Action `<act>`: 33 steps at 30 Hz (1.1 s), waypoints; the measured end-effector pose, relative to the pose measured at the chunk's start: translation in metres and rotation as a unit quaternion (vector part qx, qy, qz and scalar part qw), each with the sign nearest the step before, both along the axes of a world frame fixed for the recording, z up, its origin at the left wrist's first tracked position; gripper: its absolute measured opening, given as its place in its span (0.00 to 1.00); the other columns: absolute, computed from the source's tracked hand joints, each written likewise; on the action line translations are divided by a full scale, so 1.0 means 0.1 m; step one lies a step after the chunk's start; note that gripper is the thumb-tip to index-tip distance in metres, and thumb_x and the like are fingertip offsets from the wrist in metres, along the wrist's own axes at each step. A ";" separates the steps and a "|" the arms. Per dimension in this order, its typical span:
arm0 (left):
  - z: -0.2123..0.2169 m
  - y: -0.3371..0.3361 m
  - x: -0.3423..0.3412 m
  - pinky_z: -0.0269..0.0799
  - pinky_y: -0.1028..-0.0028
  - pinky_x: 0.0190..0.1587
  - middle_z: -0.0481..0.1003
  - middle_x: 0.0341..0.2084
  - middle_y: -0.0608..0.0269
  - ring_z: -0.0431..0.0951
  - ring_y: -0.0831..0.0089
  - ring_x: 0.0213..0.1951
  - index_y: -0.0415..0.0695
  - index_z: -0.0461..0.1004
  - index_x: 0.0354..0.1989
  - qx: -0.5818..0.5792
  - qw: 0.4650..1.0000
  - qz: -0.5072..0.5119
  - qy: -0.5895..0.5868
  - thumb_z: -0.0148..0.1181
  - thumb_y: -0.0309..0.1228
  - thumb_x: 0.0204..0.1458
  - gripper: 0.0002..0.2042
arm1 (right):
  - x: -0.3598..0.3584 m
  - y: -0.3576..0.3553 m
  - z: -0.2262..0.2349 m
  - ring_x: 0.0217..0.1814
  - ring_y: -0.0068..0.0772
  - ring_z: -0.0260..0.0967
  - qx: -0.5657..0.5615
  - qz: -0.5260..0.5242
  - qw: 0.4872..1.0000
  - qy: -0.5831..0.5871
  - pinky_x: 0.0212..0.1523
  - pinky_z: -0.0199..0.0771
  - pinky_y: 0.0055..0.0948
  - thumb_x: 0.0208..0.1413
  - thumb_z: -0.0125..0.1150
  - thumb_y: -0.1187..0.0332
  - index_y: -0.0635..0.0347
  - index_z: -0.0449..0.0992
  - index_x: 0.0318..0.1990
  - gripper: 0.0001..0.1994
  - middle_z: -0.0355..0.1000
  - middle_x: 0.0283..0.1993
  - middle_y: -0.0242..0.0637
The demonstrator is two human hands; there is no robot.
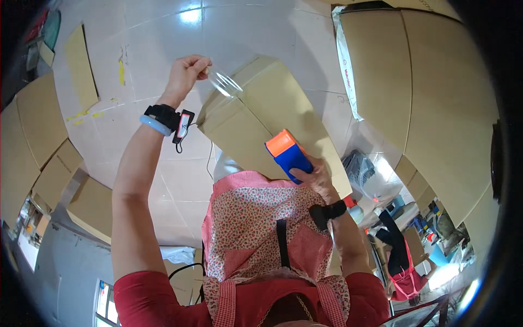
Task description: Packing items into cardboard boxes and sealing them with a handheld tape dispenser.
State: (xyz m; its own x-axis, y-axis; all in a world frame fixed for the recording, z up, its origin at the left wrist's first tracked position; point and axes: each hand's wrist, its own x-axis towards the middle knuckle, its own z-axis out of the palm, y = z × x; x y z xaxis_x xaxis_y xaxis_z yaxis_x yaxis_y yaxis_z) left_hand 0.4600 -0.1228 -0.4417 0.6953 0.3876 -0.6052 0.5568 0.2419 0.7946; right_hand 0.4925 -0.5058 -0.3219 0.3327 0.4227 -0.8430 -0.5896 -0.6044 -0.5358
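Fingertips closed, a person's left hand (190, 71) pinches a clear strip (224, 83) at the carton's (289, 98) far left edge; the right hand (317, 175) grips a blue-and-orange device (287, 153) toward its near edge.

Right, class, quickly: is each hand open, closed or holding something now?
Left hand: closed, pinching a clear strip.
Right hand: closed around a blue-and-orange handheld tool.

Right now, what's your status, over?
Left hand: pinching clear strip. Right hand: gripping blue-and-orange tool. Brown carton below; no obstruction seen at either hand.
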 end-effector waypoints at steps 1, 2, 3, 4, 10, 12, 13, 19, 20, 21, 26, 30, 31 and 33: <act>-0.12 0.01 0.02 0.71 0.79 0.33 0.73 0.21 0.66 0.71 0.80 0.25 0.36 0.77 0.30 -0.020 0.999 -0.013 0.022 0.55 0.31 0.54 0.10 | 0.01 0.00 -0.05 0.30 0.16 0.67 -0.003 -0.002 1.000 -0.002 0.33 0.70 0.21 0.45 0.67 0.70 0.62 0.74 0.45 0.17 0.74 0.32 0.28; -0.23 0.00 0.05 0.71 0.78 0.33 0.73 0.21 0.65 0.71 0.80 0.25 0.36 0.77 0.30 -0.040 0.998 -0.027 0.044 0.55 0.32 0.54 0.10 | 0.00 -0.02 -0.10 0.29 0.17 0.68 -0.002 0.014 0.999 -0.038 0.31 0.70 0.22 0.44 0.68 0.68 0.62 0.74 0.43 0.17 0.74 0.30 0.30; -0.39 -0.04 0.03 0.71 0.78 0.33 0.73 0.21 0.65 0.71 0.80 0.25 0.36 0.77 0.30 -0.047 0.997 -0.032 0.046 0.55 0.32 0.54 0.10 | -0.04 -0.05 -0.12 0.28 0.19 0.69 -0.003 0.029 0.997 -0.070 0.30 0.70 0.23 0.43 0.69 0.67 0.62 0.75 0.42 0.18 0.74 0.28 0.33; -0.57 -0.05 0.01 0.72 0.77 0.34 0.73 0.22 0.63 0.72 0.77 0.25 0.36 0.76 0.34 -0.033 0.993 -0.098 0.050 0.56 0.34 0.54 0.11 | -0.04 -0.02 -0.13 0.27 0.21 0.70 0.004 0.047 0.993 -0.104 0.29 0.70 0.24 0.42 0.70 0.65 0.62 0.75 0.41 0.18 0.74 0.26 0.36; -0.92 -0.01 -0.13 0.72 0.66 0.38 0.76 0.27 0.55 0.76 0.60 0.29 0.39 0.66 0.52 0.467 0.792 -0.394 -0.005 0.57 0.43 0.52 0.24 | -0.03 0.18 -0.10 0.30 0.19 0.70 -0.062 0.145 0.974 -0.161 0.33 0.71 0.23 0.47 0.66 0.63 0.62 0.75 0.43 0.17 0.75 0.30 0.34; -0.76 0.05 -0.07 0.71 0.63 0.38 0.77 0.28 0.54 0.76 0.57 0.31 0.40 0.62 0.55 0.481 0.814 -0.324 0.039 0.56 0.45 0.51 0.27 | 0.00 0.11 -0.10 0.30 0.20 0.70 -0.079 0.140 0.975 -0.151 0.33 0.71 0.23 0.47 0.65 0.59 0.61 0.76 0.41 0.17 0.75 0.30 0.35; -0.58 -0.03 0.02 0.70 0.59 0.38 0.77 0.29 0.53 0.75 0.53 0.33 0.42 0.58 0.59 0.490 0.831 -0.249 0.088 0.56 0.47 0.51 0.31 | 0.03 0.07 -0.09 0.30 0.20 0.70 -0.091 0.126 0.976 -0.151 0.33 0.71 0.23 0.47 0.65 0.59 0.61 0.76 0.41 0.17 0.75 0.30 0.35; 0.35 -1.23 0.07 0.68 0.57 0.37 0.76 0.26 0.54 0.75 0.53 0.31 0.42 0.61 0.57 0.355 0.916 -0.174 0.063 0.53 0.46 0.54 0.27 | -0.05 -0.26 0.01 0.32 0.41 0.74 -0.046 0.098 0.990 -0.095 0.34 0.71 0.33 0.43 0.62 0.47 0.57 0.76 0.35 0.22 0.75 0.30 0.42; 0.26 -1.25 0.01 0.68 0.57 0.36 0.76 0.26 0.54 0.75 0.53 0.30 0.42 0.61 0.57 0.418 0.890 -0.177 0.055 0.51 0.46 0.54 0.27 | -0.13 -0.50 0.06 0.32 0.41 0.74 -0.051 0.086 0.990 -0.096 0.34 0.71 0.33 0.43 0.62 0.47 0.57 0.76 0.35 0.22 0.75 0.30 0.42; 0.20 -1.25 -0.08 0.68 0.58 0.36 0.76 0.25 0.54 0.75 0.53 0.30 0.43 0.61 0.57 0.480 0.858 -0.175 0.051 0.50 0.46 0.55 0.26 | -0.27 -0.82 0.11 0.32 0.40 0.74 -0.059 0.119 0.985 -0.113 0.35 0.71 0.33 0.44 0.62 0.47 0.57 0.77 0.37 0.22 0.75 0.30 0.42; -0.02 -1.18 -0.07 0.67 0.57 0.34 0.76 0.27 0.49 0.75 0.50 0.27 0.45 0.64 0.55 0.621 0.750 -0.227 0.017 0.46 0.42 0.58 0.20 | -0.95 -2.97 0.63 0.24 0.19 0.66 -0.125 0.086 0.985 -0.078 0.30 0.70 0.25 0.42 0.69 0.61 0.61 0.73 0.47 0.24 0.72 0.24 0.35; 0.01 -1.18 -0.08 0.68 0.57 0.43 0.74 0.40 0.46 0.74 0.47 0.40 0.47 0.65 0.55 0.606 0.765 -0.218 0.018 0.40 0.47 0.60 0.22 | -1.46 -4.39 0.78 0.21 0.26 0.66 -0.179 0.056 0.975 -0.120 0.28 0.69 0.28 0.37 0.71 0.60 0.61 0.76 0.42 0.23 0.71 0.21 0.38; -0.08 -0.99 -0.11 0.68 0.58 0.44 0.74 0.43 0.47 0.73 0.47 0.43 0.47 0.65 0.56 0.623 0.749 -0.228 -0.004 0.38 0.48 0.60 0.22 | -1.48 -4.54 0.74 0.20 0.34 0.70 -0.212 0.066 0.964 -0.145 0.27 0.71 0.31 0.34 0.71 0.57 0.60 0.78 0.38 0.22 0.71 0.21 0.43; -0.13 -0.89 -0.08 0.68 0.61 0.47 0.73 0.46 0.50 0.72 0.50 0.48 0.48 0.66 0.56 0.594 0.777 -0.208 0.008 0.37 0.49 0.60 0.23 | -1.60 -4.77 0.60 0.20 0.34 0.70 -0.212 0.071 0.965 -0.141 0.27 0.70 0.31 0.34 0.71 0.57 0.61 0.77 0.38 0.22 0.71 0.20 0.43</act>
State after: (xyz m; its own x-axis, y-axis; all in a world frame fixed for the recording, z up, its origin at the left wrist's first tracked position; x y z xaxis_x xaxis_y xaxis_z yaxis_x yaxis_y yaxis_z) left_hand 0.4520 -0.2123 -0.4546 0.9063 0.4226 -0.0024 0.4022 -0.8607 0.3121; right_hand 0.3326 -0.9827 -0.2623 0.5383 0.1182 -0.8345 -0.3523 -0.8679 -0.3502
